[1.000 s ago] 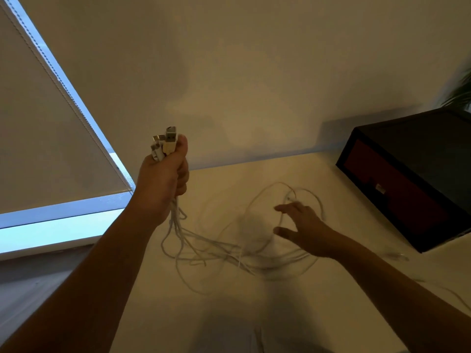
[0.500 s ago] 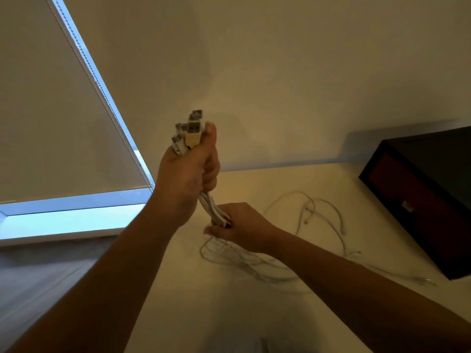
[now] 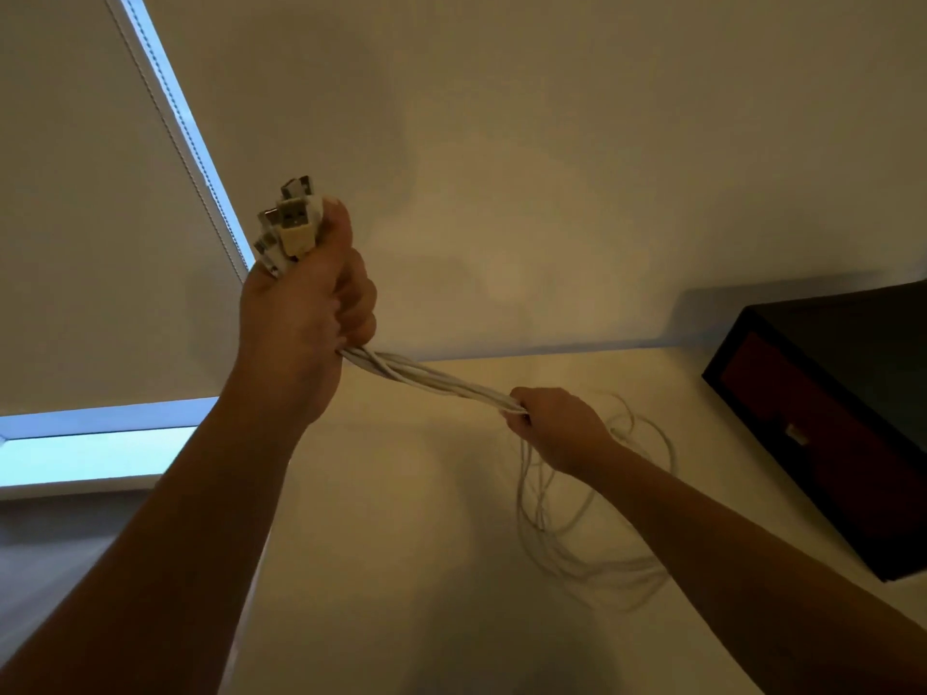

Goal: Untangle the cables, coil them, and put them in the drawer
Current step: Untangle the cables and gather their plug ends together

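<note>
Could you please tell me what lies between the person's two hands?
Head view: a twisted bundle of white cables runs from left hand to right hand.

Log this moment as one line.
left hand grips plug ends | right hand grips cable bundle | slack loops on table | drawer closed

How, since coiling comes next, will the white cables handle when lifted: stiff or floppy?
Probably floppy: past the right hand the cables droop in loose loops onto the table. Likely light: the left hand holds all the plugs up. Twisted strands may snag.
</note>
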The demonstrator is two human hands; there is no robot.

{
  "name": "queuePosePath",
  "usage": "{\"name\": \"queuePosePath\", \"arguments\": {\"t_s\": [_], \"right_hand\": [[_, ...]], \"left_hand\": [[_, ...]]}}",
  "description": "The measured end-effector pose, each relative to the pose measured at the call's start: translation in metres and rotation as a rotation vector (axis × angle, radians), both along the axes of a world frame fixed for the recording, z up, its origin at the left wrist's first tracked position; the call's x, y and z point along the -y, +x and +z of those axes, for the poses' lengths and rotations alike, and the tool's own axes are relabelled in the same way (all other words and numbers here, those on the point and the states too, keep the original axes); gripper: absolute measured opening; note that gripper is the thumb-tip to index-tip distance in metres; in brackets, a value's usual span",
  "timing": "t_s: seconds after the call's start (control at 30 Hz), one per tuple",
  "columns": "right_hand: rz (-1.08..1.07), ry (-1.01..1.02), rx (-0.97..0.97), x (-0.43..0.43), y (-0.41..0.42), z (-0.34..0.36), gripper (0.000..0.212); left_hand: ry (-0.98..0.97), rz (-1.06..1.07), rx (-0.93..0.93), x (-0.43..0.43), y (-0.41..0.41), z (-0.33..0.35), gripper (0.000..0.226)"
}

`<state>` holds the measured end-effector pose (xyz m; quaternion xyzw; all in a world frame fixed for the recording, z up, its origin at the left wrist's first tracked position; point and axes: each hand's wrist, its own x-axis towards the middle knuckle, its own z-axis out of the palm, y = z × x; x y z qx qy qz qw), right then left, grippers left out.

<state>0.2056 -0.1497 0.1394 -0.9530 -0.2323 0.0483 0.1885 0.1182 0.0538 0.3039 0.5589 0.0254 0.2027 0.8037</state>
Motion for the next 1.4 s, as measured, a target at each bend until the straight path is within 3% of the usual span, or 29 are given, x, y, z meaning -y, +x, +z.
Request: {"name": "queuePosePath", "arguments": {"t_s": [0.3, 0.47, 0.57, 0.67, 0.73, 0.8, 0.9, 1.0, 1.07, 1.13, 1.27, 1.4], "right_hand": [[-0.134, -0.158, 0.168, 0.042, 0.022, 0.023, 0.019], [-0.222, -0.117, 0.273, 0.066, 0.045, 0.065, 0.012], [-0.328, -0.055, 0.322, 0.089, 0.057, 0.082, 0.025], [-0.324, -0.118, 0.183, 0.097, 0.053, 0.073, 0.044], [-0.343, -0.150, 0.097, 0.094, 0.045, 0.066, 0.045], [-0.298, -0.164, 0.067, 0.084, 0.037, 0.065, 0.044], [-0.157, -0.229, 0.032, 0.064, 0.020, 0.079, 0.044], [-0.009, -0.323, 0.130, 0.041, -0.004, 0.099, 0.037], [0.039, -0.314, 0.151, 0.033, -0.016, 0.110, 0.029], [0.067, -0.281, 0.130, 0.033, -0.020, 0.117, 0.021], [0.090, -0.164, 0.042, 0.036, -0.021, 0.113, 0.018], [0.095, -0.134, 0.055, 0.037, -0.018, 0.100, 0.017]], "left_hand": [[-0.036, 0.041, 0.092, -0.014, -0.010, 0.010, 0.048], [-0.013, -0.027, 0.181, -0.040, -0.008, 0.022, 0.048], [0.044, -0.056, 0.200, -0.060, -0.009, 0.024, 0.057], [0.028, 0.022, 0.145, -0.053, -0.009, 0.019, 0.048], [0.154, 0.115, 0.056, -0.037, -0.008, 0.012, 0.048], [0.436, 0.190, -0.046, -0.021, -0.006, 0.000, 0.045], [0.765, 0.039, -0.086, 0.010, -0.002, -0.024, 0.006], [1.045, -0.125, -0.126, 0.037, 0.009, -0.052, 0.043], [1.093, -0.298, -0.128, 0.053, 0.015, -0.066, 0.062], [1.127, -0.392, -0.121, 0.061, 0.022, -0.076, 0.066], [1.245, -0.349, -0.085, 0.059, 0.031, -0.080, 0.015], [1.271, -0.449, -0.155, 0.054, 0.030, -0.075, 0.010]]}}
